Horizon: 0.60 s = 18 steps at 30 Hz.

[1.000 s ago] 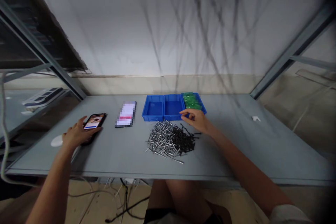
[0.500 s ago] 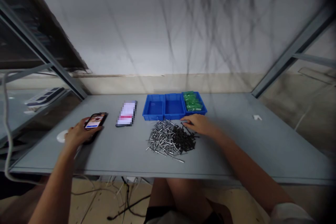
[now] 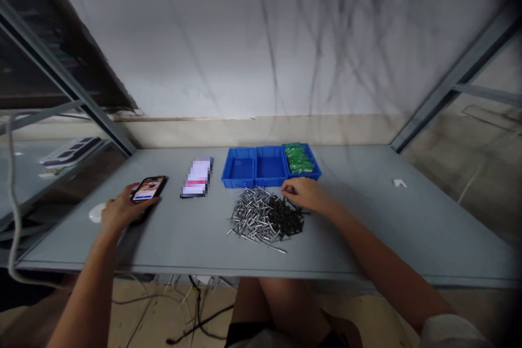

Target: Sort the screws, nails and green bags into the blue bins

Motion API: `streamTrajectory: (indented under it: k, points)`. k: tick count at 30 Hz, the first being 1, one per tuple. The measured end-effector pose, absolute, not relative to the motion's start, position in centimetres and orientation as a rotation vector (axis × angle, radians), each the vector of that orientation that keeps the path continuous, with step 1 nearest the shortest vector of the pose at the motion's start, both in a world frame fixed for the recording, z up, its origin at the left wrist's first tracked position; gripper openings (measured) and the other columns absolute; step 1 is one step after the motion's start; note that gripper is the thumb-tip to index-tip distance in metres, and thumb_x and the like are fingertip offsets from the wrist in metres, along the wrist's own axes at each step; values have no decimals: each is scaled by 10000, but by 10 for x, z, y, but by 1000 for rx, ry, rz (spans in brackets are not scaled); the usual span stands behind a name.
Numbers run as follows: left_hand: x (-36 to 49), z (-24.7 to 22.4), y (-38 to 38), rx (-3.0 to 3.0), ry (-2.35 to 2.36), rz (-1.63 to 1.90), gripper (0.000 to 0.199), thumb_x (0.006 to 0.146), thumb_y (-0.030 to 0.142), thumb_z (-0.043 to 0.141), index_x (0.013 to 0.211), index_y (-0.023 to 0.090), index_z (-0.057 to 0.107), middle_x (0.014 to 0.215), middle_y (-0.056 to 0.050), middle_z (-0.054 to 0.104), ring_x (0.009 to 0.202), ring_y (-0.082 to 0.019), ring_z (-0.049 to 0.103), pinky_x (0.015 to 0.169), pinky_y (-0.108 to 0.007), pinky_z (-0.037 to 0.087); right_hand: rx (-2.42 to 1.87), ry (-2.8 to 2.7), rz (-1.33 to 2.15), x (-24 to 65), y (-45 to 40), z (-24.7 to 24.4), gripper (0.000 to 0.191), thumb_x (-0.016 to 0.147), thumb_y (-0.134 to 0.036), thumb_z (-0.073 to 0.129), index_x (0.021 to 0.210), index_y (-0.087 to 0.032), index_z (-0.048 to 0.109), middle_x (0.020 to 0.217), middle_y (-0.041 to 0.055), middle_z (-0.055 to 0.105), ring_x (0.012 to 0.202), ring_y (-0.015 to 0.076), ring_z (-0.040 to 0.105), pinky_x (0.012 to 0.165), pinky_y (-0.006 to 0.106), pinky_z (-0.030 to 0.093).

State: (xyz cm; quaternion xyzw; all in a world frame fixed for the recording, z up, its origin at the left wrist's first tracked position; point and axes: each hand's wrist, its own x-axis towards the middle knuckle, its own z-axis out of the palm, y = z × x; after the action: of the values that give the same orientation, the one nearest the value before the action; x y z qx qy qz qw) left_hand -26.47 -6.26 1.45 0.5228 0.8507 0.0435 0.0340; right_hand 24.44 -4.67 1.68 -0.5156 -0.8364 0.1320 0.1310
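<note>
My left hand [image 3: 119, 210] is wrapped round a dark phone [image 3: 147, 189] with a lit screen, at the left of the table. My right hand [image 3: 304, 193] rests at the upper right edge of a pile of small metal parts, its fingers curled in. Whether anything is between those fingertips cannot be seen. Thin silver rods [image 3: 252, 217], rather like rivets, form the left part of the pile; short dark screw-like pieces [image 3: 287, 217] form the right. Just beyond this hand stands a blue bin holding green packets [image 3: 299, 159].
Two more blue bins [image 3: 240, 166] with nothing in them adjoin the filled one. A second phone [image 3: 197, 178] lies left of them. A white round object [image 3: 97, 212] sits beside my left hand, and a small white piece [image 3: 399, 182] lies far right. Cables [image 3: 199, 315] hang below the table.
The fingers of my right hand have curled inward, with the index finger no longer stretched out. My left hand and the phone have stayed in place.
</note>
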Motion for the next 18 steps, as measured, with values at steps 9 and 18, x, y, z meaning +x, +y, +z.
streamTrajectory:
  k: [9,18]
  points:
    - [-244,20,-93,1613,2753,251,920,747,753,457,1454,173,355,1381,-250,502,1270,-447,468,996,-578,351,-1251,-1976,721,241,-47,17,141,826,-319,580,803,-201,655,689,15,701,555,135,596,522,231,406]
    - [-216,-1,-150,1786,2999,671,691,807,713,360,1227,213,588,1308,-158,575,1183,-391,521,960,-536,397,-1171,-1408,1031,238,-44,24,393,750,-565,650,822,-182,611,481,-34,592,291,72,361,310,207,255]
